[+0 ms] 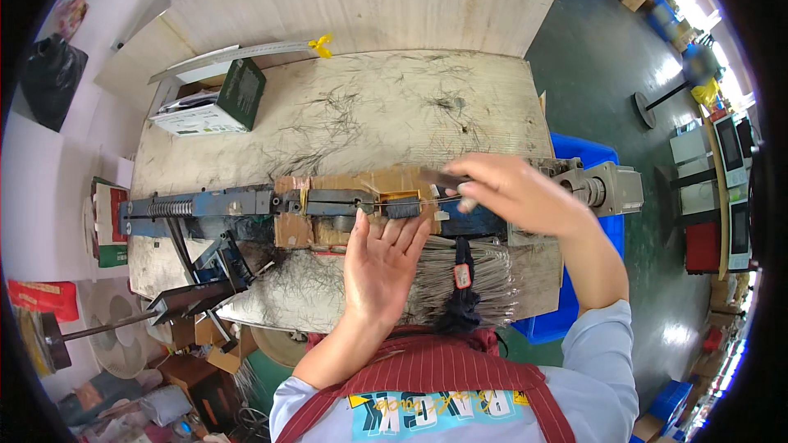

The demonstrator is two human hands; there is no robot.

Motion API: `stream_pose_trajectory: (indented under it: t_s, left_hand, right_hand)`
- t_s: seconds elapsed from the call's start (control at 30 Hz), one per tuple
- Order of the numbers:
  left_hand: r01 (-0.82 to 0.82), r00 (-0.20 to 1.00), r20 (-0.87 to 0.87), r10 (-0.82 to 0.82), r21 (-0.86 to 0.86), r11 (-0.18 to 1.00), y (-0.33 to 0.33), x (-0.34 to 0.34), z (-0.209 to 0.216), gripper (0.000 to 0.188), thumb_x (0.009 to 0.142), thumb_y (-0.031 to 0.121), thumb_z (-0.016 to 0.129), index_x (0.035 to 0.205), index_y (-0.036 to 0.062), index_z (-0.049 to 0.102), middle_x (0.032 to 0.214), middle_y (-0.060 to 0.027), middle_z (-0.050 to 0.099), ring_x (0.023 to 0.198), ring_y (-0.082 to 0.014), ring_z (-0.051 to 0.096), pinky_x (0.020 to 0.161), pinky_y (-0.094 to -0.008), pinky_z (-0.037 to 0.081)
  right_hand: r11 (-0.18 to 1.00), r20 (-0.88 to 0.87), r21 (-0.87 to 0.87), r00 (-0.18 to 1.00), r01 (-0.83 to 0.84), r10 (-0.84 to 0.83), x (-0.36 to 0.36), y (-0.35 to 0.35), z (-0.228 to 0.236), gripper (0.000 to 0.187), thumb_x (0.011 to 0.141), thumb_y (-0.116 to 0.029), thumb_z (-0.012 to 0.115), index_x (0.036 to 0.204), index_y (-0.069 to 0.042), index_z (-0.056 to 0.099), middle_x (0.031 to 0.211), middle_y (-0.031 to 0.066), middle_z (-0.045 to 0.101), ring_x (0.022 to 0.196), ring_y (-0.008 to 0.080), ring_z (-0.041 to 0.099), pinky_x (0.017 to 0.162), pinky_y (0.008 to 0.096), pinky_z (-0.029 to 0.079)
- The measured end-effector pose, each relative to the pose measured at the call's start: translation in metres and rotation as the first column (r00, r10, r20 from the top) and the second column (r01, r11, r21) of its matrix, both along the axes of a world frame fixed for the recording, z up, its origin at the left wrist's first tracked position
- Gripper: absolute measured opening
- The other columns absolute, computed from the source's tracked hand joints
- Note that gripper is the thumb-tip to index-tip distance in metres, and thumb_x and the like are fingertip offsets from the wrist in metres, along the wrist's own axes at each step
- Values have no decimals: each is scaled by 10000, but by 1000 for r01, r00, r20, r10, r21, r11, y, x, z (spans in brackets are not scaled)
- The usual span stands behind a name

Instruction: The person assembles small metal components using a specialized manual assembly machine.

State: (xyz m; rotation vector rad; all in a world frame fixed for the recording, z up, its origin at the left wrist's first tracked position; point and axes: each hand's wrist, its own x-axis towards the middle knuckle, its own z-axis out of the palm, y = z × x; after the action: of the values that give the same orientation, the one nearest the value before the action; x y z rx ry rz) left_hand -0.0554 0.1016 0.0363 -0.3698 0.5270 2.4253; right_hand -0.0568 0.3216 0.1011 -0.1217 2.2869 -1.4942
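Note:
A long blue metal fixture (217, 203) runs across the bench, its middle wrapped in brown cardboard. My left hand (380, 267) lies palm up at the fixture's near side, fingers stretched out and thumb apart. Its fingertips reach a small block of dark bristles (403, 207) beside a yellow-edged slot; whether they press on it I cannot tell. My right hand (502, 189), slightly blurred, is closed around a dark flat strip (443, 178) held over the fixture. Thin wire (439, 198) stretches along the fixture below that hand.
A bundle of thin wires (484, 275) with a dark cloth tie lies close to me. A motor (607, 190) sits at the fixture's right end, a blue crate (587, 148) behind it. An open box (240, 97) stands far left. Loose dark bristles litter the bench (369, 143).

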Motion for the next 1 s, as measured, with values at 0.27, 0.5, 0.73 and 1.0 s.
stream_pose_trajectory:
  t_s: [0.27,0.5,0.73,1.0]
  left_hand:
    - [-42,993,108,39,21,999,2,5,-9,487,998,409,462,1280,13,451,1356,-166,468,1320,-296,420,1167,-441,284]
    - [-33,996,90,24,93,995,9,9,-5,516,1001,389,453,1323,-12,405,1371,-209,436,1340,-345,386,1181,-447,266]
    - [-36,999,0,36,-44,998,5,4,-4,313,1041,319,372,1030,10,416,1319,-232,457,1339,-354,389,1180,-453,275]
    - [3,999,-47,-9,-124,992,5,3,1,407,1034,366,382,1146,-24,408,1313,-235,459,1335,-332,396,1171,-426,282]
  right_hand:
    - [880,-736,437,636,186,231,8,-47,-47,150,802,-116,678,894,-42,585,847,102,535,797,291,567,684,385,485]
    - [934,-704,179,704,309,-98,7,-29,-29,102,821,-57,683,882,-5,620,841,100,599,768,269,593,667,358,477]
    - [914,-635,228,763,337,-123,21,-20,-30,121,878,-134,641,926,-33,596,780,110,617,712,306,618,613,380,483]
    - [794,-726,506,664,338,179,27,-53,-32,350,806,-132,630,1116,19,571,714,98,633,620,225,654,522,333,517]
